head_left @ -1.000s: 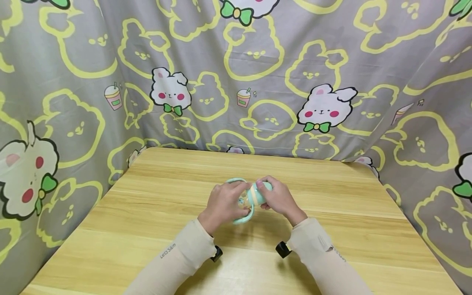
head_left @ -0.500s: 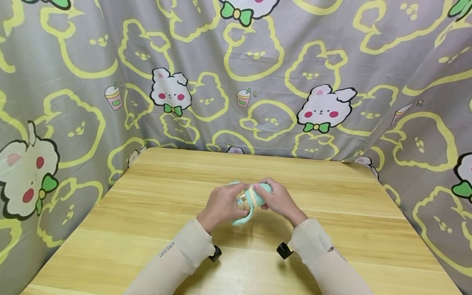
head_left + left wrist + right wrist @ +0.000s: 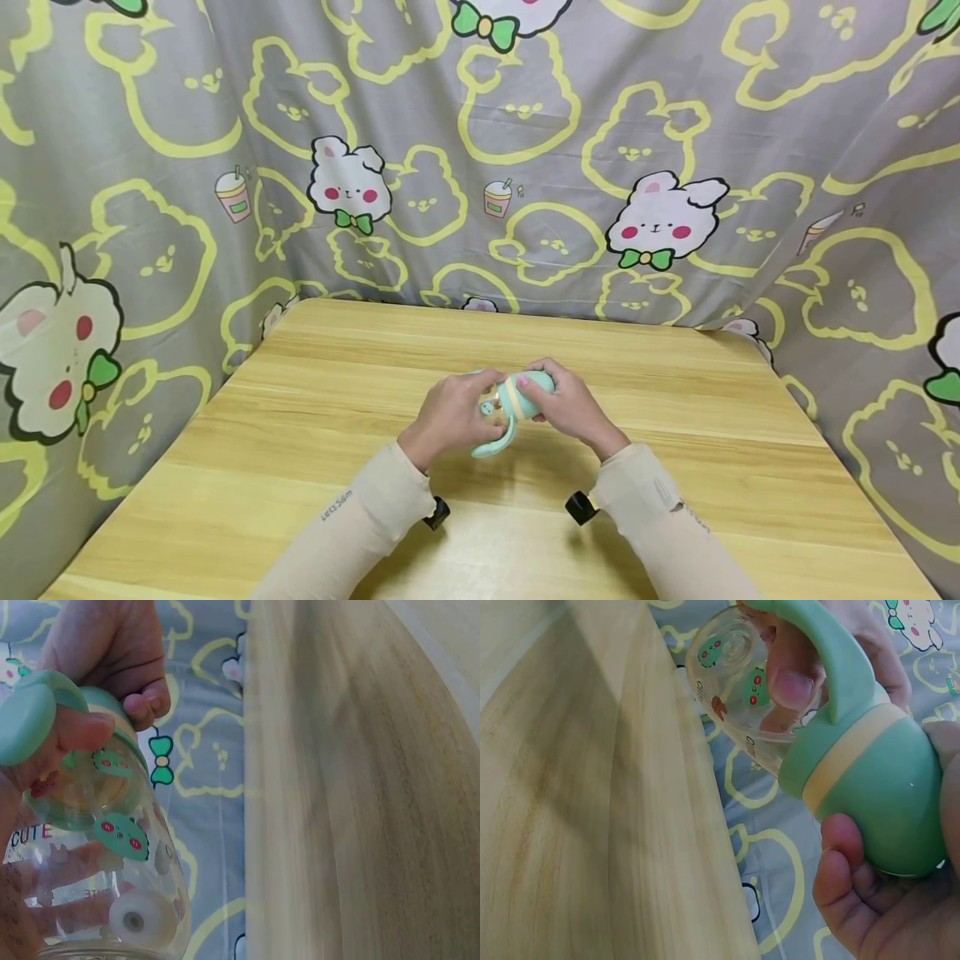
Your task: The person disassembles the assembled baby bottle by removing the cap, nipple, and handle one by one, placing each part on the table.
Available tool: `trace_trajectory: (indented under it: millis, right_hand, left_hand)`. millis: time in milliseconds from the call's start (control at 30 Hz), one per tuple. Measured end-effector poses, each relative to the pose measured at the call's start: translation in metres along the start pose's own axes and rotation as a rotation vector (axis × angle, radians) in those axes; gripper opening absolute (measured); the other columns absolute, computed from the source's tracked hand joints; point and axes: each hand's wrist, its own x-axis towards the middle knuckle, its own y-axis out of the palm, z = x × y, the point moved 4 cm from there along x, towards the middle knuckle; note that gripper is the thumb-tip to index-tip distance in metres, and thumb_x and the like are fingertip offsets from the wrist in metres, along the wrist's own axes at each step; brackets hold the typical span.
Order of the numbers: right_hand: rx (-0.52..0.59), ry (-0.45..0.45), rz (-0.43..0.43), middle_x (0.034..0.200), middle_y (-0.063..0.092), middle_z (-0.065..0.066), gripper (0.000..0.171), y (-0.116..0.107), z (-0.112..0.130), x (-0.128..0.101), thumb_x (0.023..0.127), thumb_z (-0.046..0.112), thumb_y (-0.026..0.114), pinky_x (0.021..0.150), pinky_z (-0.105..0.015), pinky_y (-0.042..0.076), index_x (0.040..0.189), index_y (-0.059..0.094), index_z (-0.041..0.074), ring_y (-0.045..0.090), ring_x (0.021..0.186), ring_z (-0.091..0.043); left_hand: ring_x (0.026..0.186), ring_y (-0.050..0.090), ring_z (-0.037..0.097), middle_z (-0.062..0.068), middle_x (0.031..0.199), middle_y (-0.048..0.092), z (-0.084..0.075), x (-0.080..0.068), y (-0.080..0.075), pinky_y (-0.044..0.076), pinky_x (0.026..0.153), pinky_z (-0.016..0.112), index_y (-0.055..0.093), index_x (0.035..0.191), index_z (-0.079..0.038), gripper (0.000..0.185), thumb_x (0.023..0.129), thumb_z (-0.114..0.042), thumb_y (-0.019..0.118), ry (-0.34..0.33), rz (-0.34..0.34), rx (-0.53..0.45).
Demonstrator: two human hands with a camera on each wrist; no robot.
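Head view. One bottle, clear-bodied with a green cap and a cream band, held tilted above the table between two hands. Left hand: fingers curled round the clear body. Right hand: thumb and fingers closed about the cap. One green handle plain on the near side, with a sliver of green at the far side. Two beige sleeves: the left lettered in black, apparently "Lets Slim"; the right bearing marks that cannot be read. Two black wrist devices, one at each cuff. One grey curtain with yellow outlines; at the back, two whole white rabbit faces with green bows.

Left wrist view. Clear body, lettered "CUTE", the final E red; a smaller, reversed "CUTE" lower down. Fine marks at the left edge, too small to read. Two green printed faces with pink cheeks. Inside, one white weight with a dark centre. Left fingers seen through the wall, wrapped about it; one green handle above them.

Right wrist view. Two partial "CUTE" letterings, two green faces, one brown printed figure. Right fingers bent under the cap, against its surface.
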Motion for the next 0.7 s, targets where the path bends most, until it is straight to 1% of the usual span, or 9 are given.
trace_trajectory:
  millis: [100, 267, 567, 700]
  right_hand:
    - [-0.003, -0.02, 0.002, 0.092, 0.059, -0.013, 0.034, -0.0008, 0.0009, -0.0004, 0.096, 0.034, 0.059, 0.065, -0.049, 0.055, 0.117, 0.058, 0.007, 0.06, 0.07, -0.023]
    - [0.004, -0.034, -0.005, 0.093, 0.059, -0.014, 0.035, -0.001, -0.0007, -0.0001, 0.096, 0.034, 0.059, 0.065, -0.05, 0.055, 0.118, 0.058, 0.006, 0.06, 0.071, -0.023]
    - [0.0, -0.053, 0.002, 0.095, 0.06, -0.014, 0.034, -0.0004, 0.0004, -0.0012, 0.096, 0.032, 0.061, 0.065, -0.049, 0.055, 0.118, 0.058, 0.007, 0.061, 0.073, -0.023]
    - [-0.008, -0.06, 0.005, 0.097, 0.059, -0.015, 0.033, -0.0004, -0.0003, -0.0016, 0.096, 0.03, 0.061, 0.066, -0.049, 0.055, 0.118, 0.058, 0.006, 0.061, 0.074, -0.023]
  left_hand:
    - [0.071, 0.063, 0.01, -0.002, 0.092, 0.071, 0.0005, 0.0003, 0.0, 0.045, 0.055, 0.022, 0.063, 0.118, -0.017, 0.052, 0.069, -0.025, 0.079, -0.008, 0.006, -0.014]
    - [0.066, 0.06, 0.008, -0.002, 0.093, 0.071, 0.001, 0.0009, -0.0005, 0.045, 0.055, 0.023, 0.062, 0.118, -0.017, 0.052, 0.069, -0.024, 0.079, -0.005, 0.015, -0.02]
    - [0.05, 0.042, 0.004, 0.0, 0.091, 0.07, 0.0038, 0.0005, -0.0018, 0.041, 0.051, 0.022, 0.063, 0.119, -0.015, 0.053, 0.069, -0.024, 0.079, -0.004, 0.034, -0.07]
    - [0.049, 0.043, 0.004, 0.003, 0.092, 0.071, 0.0045, 0.0006, -0.0013, 0.041, 0.05, 0.023, 0.062, 0.118, -0.013, 0.052, 0.07, -0.022, 0.08, -0.005, 0.046, -0.096]
